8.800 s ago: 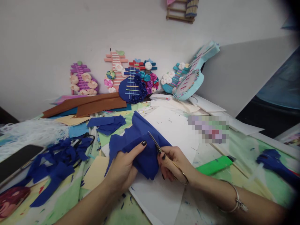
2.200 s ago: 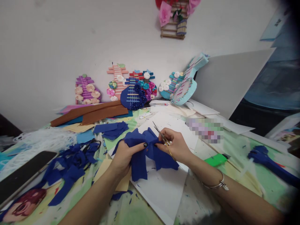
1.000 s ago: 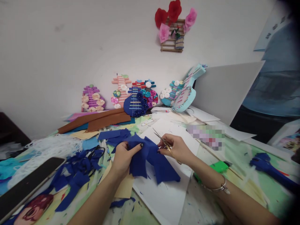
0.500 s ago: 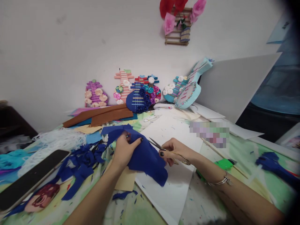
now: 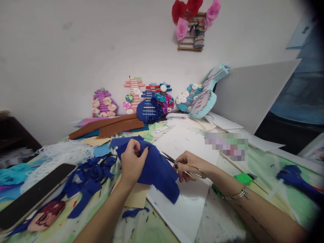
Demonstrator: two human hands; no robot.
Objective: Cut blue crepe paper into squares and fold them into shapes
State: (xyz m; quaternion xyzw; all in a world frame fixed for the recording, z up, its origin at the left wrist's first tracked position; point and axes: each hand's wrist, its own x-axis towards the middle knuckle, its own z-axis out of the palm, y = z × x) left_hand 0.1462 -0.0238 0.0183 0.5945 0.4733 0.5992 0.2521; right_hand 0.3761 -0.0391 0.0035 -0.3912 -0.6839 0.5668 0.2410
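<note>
My left hand [image 5: 133, 161] pinches the upper left part of a dark blue piece of crepe paper or cloth [image 5: 158, 172], which hangs down to the right over white sheets [image 5: 187, 209]. In my right hand [image 5: 188, 165] is a pair of gold-handled scissors [image 5: 193, 170], its blades pointing up and left at the blue piece's right edge. The blades look nearly closed. Fingers of my right hand also lie close to that edge; whether they grip it I cannot tell. More folded blue pieces [image 5: 116, 141] lie behind my left hand.
Left of my hands lie a phone [image 5: 37, 192], blue strips [image 5: 86, 189] and white cord [image 5: 58, 155]. On the right are a green box cutter [image 5: 243, 178], a thin wooden stick [image 5: 227, 158] and a blue glue gun [image 5: 293, 175]. Decorated guitar shapes [image 5: 149, 108] lean along the wall.
The blue piece was opened out, showing two hanging flaps, and is now folded over with its end hanging right. My left hand has shifted its grip slightly. The scissors stay in my right hand.
</note>
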